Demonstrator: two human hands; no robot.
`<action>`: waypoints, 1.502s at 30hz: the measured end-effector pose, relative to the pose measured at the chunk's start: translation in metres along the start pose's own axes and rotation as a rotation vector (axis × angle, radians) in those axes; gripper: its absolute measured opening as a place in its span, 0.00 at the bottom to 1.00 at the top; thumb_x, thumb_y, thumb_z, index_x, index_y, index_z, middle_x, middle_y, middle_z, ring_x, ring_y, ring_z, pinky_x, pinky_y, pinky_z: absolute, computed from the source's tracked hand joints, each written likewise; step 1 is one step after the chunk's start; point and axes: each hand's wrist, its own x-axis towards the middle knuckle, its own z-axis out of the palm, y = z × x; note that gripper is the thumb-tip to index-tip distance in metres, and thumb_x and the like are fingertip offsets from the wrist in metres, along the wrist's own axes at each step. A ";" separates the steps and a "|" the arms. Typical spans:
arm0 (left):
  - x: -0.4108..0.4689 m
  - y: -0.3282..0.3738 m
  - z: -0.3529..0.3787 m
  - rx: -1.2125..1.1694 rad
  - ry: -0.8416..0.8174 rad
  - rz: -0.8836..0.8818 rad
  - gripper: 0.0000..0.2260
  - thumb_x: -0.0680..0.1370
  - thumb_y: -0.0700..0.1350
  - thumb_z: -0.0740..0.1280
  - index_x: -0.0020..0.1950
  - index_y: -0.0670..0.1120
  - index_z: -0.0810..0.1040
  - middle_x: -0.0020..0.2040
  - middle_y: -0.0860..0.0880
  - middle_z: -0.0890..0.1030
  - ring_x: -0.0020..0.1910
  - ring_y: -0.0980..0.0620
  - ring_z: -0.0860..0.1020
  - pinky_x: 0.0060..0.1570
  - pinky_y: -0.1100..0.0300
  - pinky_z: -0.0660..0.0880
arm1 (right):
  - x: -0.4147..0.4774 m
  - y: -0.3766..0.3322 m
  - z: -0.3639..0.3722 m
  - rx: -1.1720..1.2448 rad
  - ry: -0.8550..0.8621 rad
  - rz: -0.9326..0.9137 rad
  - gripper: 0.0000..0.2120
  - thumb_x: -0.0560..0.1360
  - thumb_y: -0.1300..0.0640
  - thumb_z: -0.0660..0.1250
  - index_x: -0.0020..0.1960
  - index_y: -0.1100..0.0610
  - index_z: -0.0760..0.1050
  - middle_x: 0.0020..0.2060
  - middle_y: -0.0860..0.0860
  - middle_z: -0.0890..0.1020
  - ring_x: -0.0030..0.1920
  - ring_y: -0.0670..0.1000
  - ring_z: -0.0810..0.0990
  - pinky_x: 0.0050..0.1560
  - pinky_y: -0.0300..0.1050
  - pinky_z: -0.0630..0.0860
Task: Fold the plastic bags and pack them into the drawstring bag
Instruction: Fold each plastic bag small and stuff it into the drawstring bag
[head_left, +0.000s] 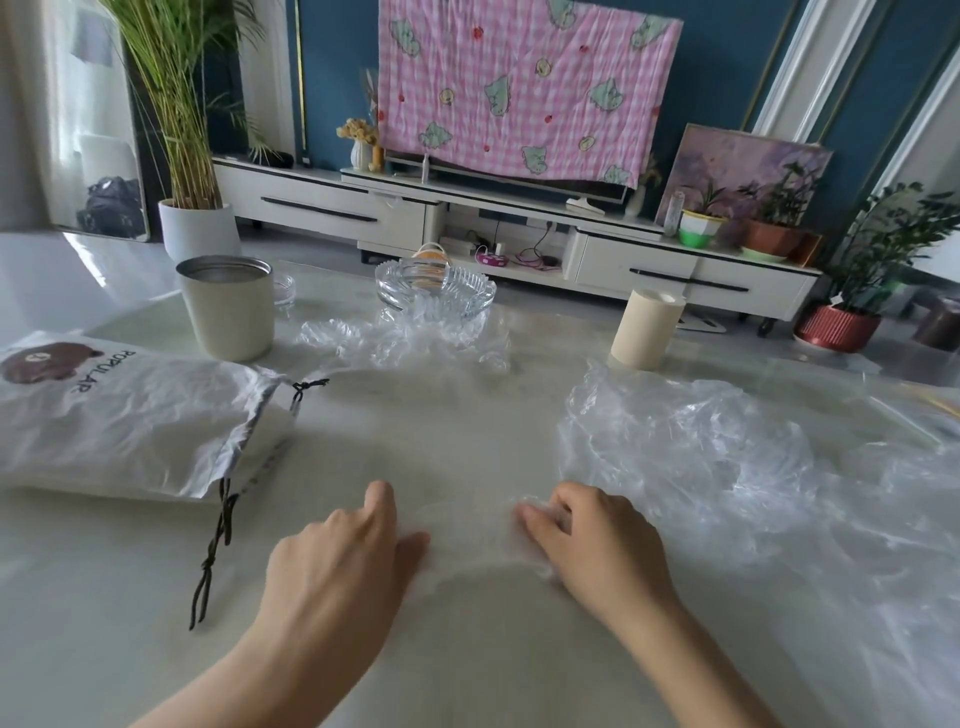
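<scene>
A white drawstring bag (124, 421) with a brown bear print lies flat at the left, its dark cords trailing toward me. A clear plastic bag (478, 540) is spread on the table between my hands. My left hand (343, 561) rests on its left edge with curled fingers, thumb touching the film. My right hand (592, 540) pinches the bag's right edge between curled fingers. A heap of crumpled clear plastic bags (727, 457) lies at the right. Another crumpled clear bag (405, 338) lies farther back in the middle.
A cream metal cup (228, 312) stands at the back left, a glass ashtray (435, 289) at the back centre, a cream roll (647, 328) at the back right. The pale table (415, 426) ends beyond them; a TV cabinet and potted plants stand behind.
</scene>
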 end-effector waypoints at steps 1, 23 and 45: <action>-0.001 0.002 -0.003 0.033 0.035 -0.002 0.13 0.79 0.60 0.54 0.50 0.50 0.61 0.39 0.52 0.70 0.50 0.47 0.79 0.35 0.58 0.65 | 0.001 -0.001 0.000 -0.012 0.018 -0.001 0.19 0.76 0.40 0.59 0.36 0.52 0.60 0.32 0.46 0.71 0.37 0.52 0.69 0.37 0.45 0.63; 0.038 -0.035 -0.024 -1.266 -0.110 -0.278 0.15 0.67 0.51 0.75 0.34 0.43 0.73 0.27 0.51 0.61 0.22 0.57 0.58 0.20 0.68 0.58 | 0.002 0.029 -0.028 0.304 -0.191 0.057 0.07 0.72 0.50 0.69 0.43 0.50 0.72 0.28 0.45 0.74 0.29 0.42 0.71 0.30 0.33 0.66; 0.017 -0.001 -0.023 -1.378 -0.534 -0.194 0.18 0.73 0.50 0.71 0.52 0.35 0.78 0.43 0.42 0.84 0.40 0.50 0.81 0.39 0.60 0.78 | -0.017 -0.034 -0.018 1.156 -0.414 0.193 0.11 0.73 0.60 0.68 0.42 0.69 0.72 0.35 0.54 0.79 0.37 0.48 0.78 0.41 0.38 0.75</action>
